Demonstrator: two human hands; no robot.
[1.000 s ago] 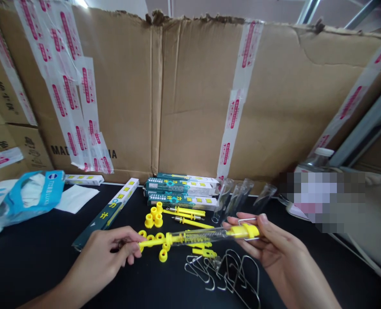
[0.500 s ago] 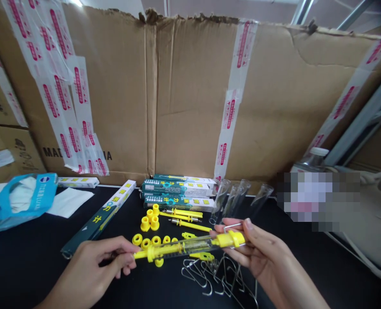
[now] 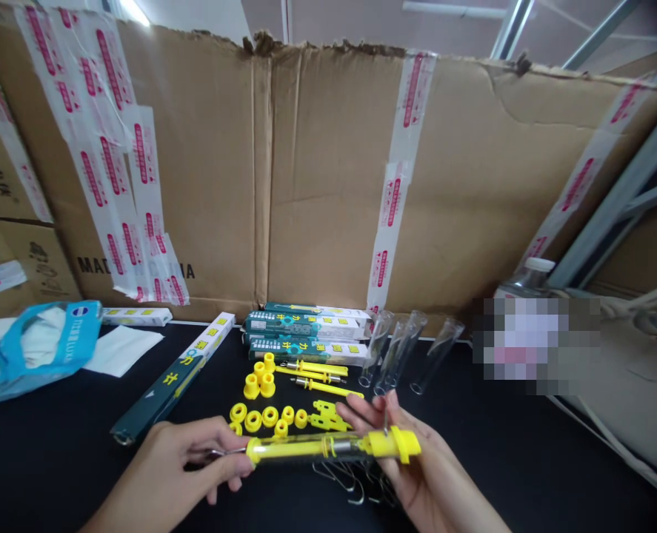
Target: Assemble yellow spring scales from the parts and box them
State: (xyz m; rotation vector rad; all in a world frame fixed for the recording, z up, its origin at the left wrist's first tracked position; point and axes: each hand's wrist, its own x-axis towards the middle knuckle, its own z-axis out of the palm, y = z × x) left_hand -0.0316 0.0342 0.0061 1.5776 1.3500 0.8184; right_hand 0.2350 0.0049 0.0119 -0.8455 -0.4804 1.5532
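Okay, so the left hand (image 3: pixel 195 463) is curling its fingers (image 3: pixel 225 465) firmly around one end of a clear spring scale (image 3: pixel 306 448), while the right hand (image 3: pixel 417 474) is pinching the other end, right by the chunky yellow cap (image 3: pixel 392 444). Both hands are closed on it, and the scale is lying roughly level just above the black bench (image 3: pixel 55 459).

Right under it, a pile of bent wire hooks (image 3: pixel 342 481) is sitting on the bench, and yellow plastic rings (image 3: pixel 261 418) are clustering just behind it beside some flat yellow plastic pieces (image 3: pixel 328 418). Further back, yellow rods (image 3: pixel 317 368) are lying in front of a stack of teal-and-white boxes (image 3: pixel 306 333), and clear glass tubes (image 3: pixel 400 355) are leaning up near them. A flattened cardboard sheet (image 3: pixel 328 185) with pink-printed tape (image 3: pixel 389 185) is standing behind it all.
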